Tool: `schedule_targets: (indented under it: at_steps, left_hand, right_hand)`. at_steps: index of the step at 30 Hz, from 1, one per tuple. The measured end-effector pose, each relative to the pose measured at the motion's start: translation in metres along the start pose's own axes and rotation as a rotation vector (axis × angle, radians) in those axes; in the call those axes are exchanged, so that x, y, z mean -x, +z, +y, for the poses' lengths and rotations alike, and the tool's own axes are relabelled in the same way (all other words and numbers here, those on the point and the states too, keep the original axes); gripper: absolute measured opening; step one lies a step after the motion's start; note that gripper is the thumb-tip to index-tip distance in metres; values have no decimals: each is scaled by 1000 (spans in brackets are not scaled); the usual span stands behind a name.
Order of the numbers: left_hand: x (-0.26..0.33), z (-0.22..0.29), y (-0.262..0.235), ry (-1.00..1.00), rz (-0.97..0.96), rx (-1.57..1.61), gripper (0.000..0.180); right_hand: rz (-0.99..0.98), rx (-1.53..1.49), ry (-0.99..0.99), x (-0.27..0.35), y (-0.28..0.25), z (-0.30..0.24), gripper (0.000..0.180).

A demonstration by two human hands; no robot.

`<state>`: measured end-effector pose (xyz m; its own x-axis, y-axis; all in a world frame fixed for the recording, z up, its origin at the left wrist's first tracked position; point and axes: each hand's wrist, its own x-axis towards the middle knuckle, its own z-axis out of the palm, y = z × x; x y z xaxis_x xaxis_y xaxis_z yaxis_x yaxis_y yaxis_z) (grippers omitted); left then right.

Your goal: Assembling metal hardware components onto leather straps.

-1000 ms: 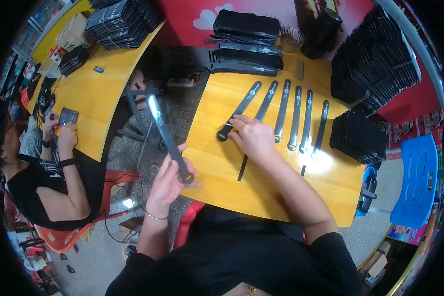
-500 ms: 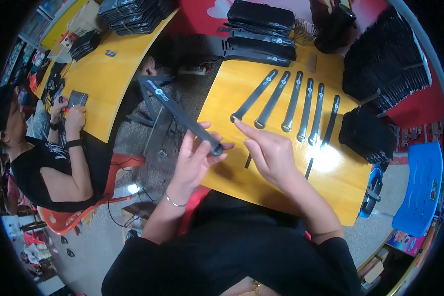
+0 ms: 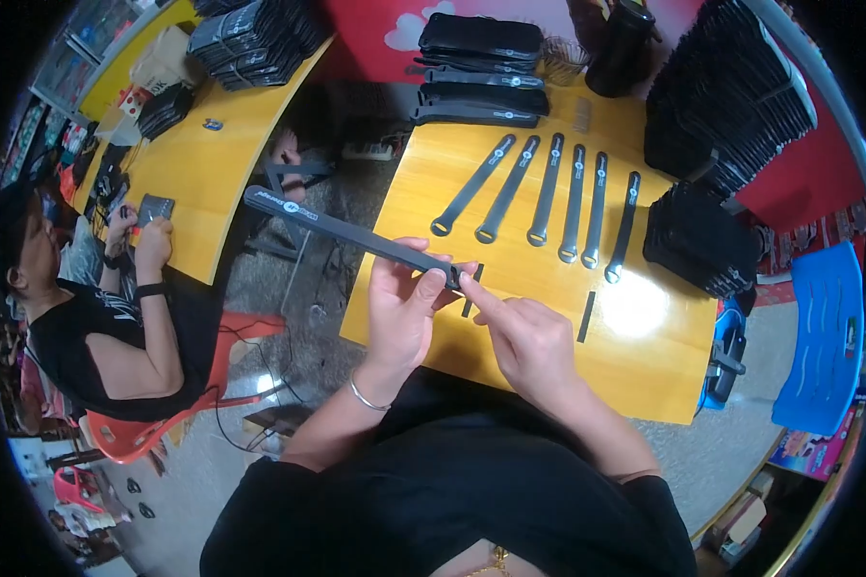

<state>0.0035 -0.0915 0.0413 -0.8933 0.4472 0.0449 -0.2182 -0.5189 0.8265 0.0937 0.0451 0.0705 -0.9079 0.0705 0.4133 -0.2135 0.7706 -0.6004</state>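
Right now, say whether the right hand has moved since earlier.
Yes, the right hand moved from the row of straps toward the table's near edge.

Table (image 3: pixel 645 380): wood-look top, smooth, glossy, bright glare at right. Straps (image 3: pixel 548 188) in a row on it: smooth, satin sheen; plastic or coated cloth, cannot tell. Held strap (image 3: pixel 351 231): smooth, more matt. Bracelet (image 3: pixel 364 400): shiny metal. Shirt (image 3: pixel 452 481): matt cloth. Blue chair (image 3: pixel 818 337), right: smooth plastic. Red chair (image 3: pixel 130 438), left: glossy plastic.

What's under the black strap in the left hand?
Fingers of the left hand pass under one end of the strap, tips showing past its far edge. The strap covers parts of them and hides its own underside.
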Motion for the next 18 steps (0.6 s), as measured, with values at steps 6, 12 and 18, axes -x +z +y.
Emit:
schedule_targets:
  at_steps: [6,12,18]
  left_hand:
    - [4,-5,7,37,14,2,35]
    - [6,-10,12,152,51,-50,33]
    - [1,-11,13,464,-35,-371,33]
  right_hand:
    - [31,48,20,5,-2,0,52]
    - [98,203,-28,7,0,2,56]
    - [45,-35,75,6,6,6,53]
